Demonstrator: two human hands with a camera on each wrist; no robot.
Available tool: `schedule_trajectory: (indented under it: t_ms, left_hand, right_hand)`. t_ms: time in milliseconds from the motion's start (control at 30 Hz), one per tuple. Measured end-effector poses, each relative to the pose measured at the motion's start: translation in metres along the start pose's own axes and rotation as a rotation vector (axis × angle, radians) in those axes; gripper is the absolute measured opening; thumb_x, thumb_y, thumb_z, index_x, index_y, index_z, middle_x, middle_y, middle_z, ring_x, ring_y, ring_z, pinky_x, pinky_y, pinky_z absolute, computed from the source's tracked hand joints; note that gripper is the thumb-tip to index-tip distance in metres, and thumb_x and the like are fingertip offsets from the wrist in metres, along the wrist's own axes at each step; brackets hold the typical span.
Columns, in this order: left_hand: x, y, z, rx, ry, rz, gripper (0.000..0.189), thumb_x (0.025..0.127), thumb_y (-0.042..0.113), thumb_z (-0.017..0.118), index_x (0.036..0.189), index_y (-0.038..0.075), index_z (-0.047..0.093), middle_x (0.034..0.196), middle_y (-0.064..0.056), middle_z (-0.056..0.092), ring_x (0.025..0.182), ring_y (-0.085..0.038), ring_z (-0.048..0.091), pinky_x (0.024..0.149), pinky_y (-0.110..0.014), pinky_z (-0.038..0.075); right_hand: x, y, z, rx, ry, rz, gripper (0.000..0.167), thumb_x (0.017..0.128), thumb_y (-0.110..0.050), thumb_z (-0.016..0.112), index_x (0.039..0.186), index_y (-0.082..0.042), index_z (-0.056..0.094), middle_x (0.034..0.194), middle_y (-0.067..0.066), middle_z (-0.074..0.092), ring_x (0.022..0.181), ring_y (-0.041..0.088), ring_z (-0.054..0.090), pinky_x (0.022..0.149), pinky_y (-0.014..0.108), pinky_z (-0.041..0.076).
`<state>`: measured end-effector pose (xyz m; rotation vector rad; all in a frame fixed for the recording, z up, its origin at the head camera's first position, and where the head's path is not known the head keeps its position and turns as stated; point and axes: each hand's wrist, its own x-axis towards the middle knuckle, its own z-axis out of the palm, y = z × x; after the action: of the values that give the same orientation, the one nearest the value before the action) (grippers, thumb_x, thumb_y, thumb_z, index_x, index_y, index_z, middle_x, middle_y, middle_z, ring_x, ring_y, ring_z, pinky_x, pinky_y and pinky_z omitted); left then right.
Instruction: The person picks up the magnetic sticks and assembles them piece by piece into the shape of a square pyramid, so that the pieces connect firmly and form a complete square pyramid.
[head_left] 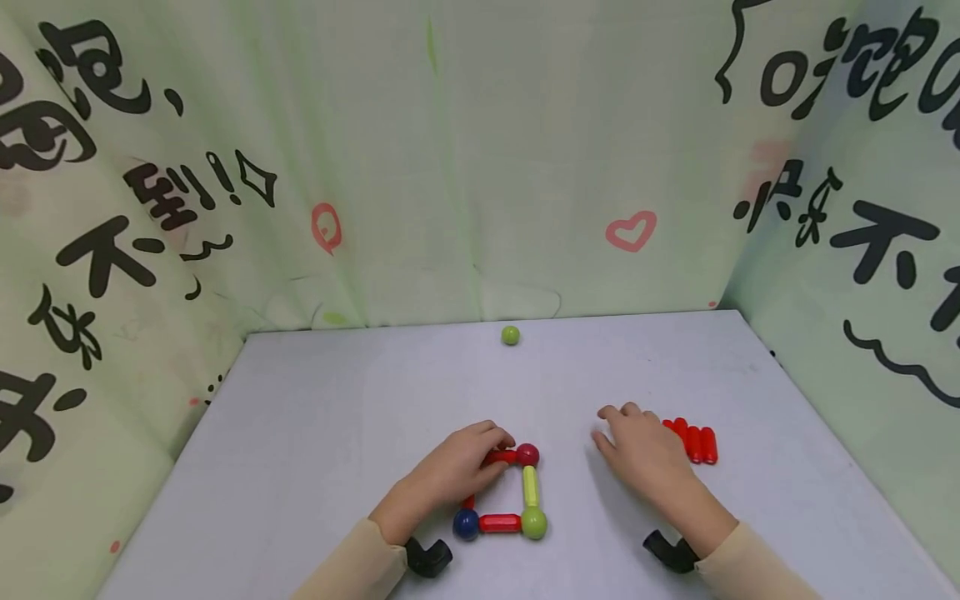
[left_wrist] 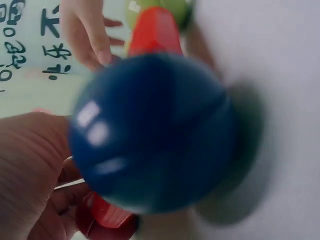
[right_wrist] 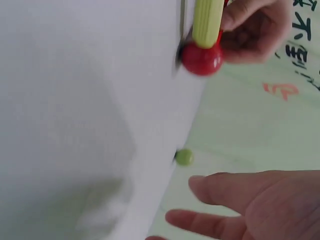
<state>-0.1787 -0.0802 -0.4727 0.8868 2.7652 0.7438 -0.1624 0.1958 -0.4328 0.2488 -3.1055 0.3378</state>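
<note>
A square frame of balls and sticks lies on the table. Its near side is a red stick [head_left: 500, 523] between a blue ball [head_left: 466, 524] and a green ball [head_left: 534, 522]. A yellow-green stick [head_left: 531, 487] joins the green ball to a red ball [head_left: 528, 454]. My left hand [head_left: 456, 460] pinches the far red stick [head_left: 507, 456] beside the red ball and hides the frame's far-left corner. On the right, my right hand [head_left: 647, 450] hovers with loose, spread fingers and nothing in them. Several loose red sticks [head_left: 702, 445] lie just beyond it, partly covered.
A single green ball [head_left: 511, 335] rests near the table's back edge. Curtains with black writing [head_left: 480, 167] stand behind and along both sides of the white table [head_left: 360, 383]. Black wrist mounts [head_left: 429, 557] stick out below both wrists.
</note>
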Motion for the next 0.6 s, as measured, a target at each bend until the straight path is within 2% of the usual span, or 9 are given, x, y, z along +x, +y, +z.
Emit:
schedule_trajectory:
  t_ms: [133, 300, 433, 600]
  left_hand:
    - [0.000, -0.003, 0.000, 0.027, 0.017, -0.008, 0.029, 0.097, 0.018, 0.073, 0.125, 0.016, 0.068, 0.117, 0.003, 0.068, 0.097, -0.007, 0.064, 0.088, -0.022, 0.056]
    - [-0.003, -0.008, -0.004, 0.025, 0.033, -0.092, 0.038, 0.095, 0.018, 0.074, 0.132, 0.017, 0.064, 0.123, 0.000, 0.066, 0.106, -0.014, 0.067, 0.089, -0.028, 0.058]
    - [-0.006, -0.009, -0.009, 0.004, 0.043, -0.150, 0.046, 0.093, 0.018, 0.074, 0.137, 0.016, 0.061, 0.128, -0.002, 0.064, 0.108, -0.017, 0.066, 0.090, -0.033, 0.059]
    - [-0.008, -0.012, -0.012, -0.024, 0.079, -0.163, 0.048, 0.093, 0.015, 0.072, 0.139, 0.010, 0.058, 0.130, -0.007, 0.061, 0.103, -0.018, 0.065, 0.090, -0.035, 0.059]
  right_hand:
    - [-0.005, 0.023, -0.009, -0.051, 0.017, 0.058, 0.042, 0.097, -0.024, 0.069, 0.126, 0.006, 0.063, 0.110, 0.029, 0.063, 0.092, 0.043, 0.064, 0.063, 0.051, 0.055]
    - [-0.008, 0.042, -0.013, -0.051, 0.023, 0.094, 0.038, 0.099, -0.020, 0.066, 0.120, 0.011, 0.060, 0.097, 0.030, 0.060, 0.081, 0.044, 0.061, 0.061, 0.054, 0.052]
    - [-0.008, 0.049, -0.013, -0.036, 0.025, 0.087, 0.034, 0.097, -0.016, 0.067, 0.113, 0.013, 0.060, 0.086, 0.026, 0.058, 0.071, 0.039, 0.059, 0.056, 0.050, 0.051]
    - [-0.005, 0.051, -0.012, -0.032, 0.013, 0.078, 0.033, 0.096, -0.013, 0.069, 0.111, 0.014, 0.059, 0.082, 0.023, 0.059, 0.068, 0.037, 0.060, 0.057, 0.049, 0.051]
